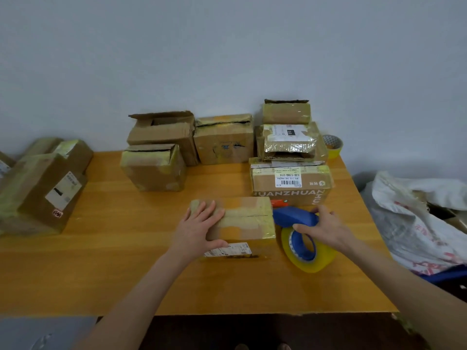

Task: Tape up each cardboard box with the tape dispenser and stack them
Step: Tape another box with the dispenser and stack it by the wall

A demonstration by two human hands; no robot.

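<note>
Pressing flat on the near box (247,221), the left hand (199,223) lies with fingers straight and spread over the box's left end, and the thumb reaches down the front face beside a white label. This small cardboard box sits closed at the middle of the wooden table (113,274), with yellowish tape along its top seam and over its ends. Just to its right, the right hand (326,228) curls its fingers and thumb round the blue tape dispenser (293,215), whose nose seems to touch the box's right end, though blur makes that contact hard to confirm. The dispenser's yellow tape roll (321,261) hangs tilted toward the table on the near side of the hand. Behind them, on the right, a printed box (290,190) carries a crumpled box (290,145), which carries a small top box (286,113), three high against the wall. A spare tape roll (333,147) stands just beside that stack. Toward the back centre are a worn box (223,142), an open-flapped box (161,132) and, in front of it, a heavily taped box (154,170). Well apart at the table's left edge rests a large labelled box (43,193), with others behind it. A white sack (417,223) lies off the table's right side.
</note>
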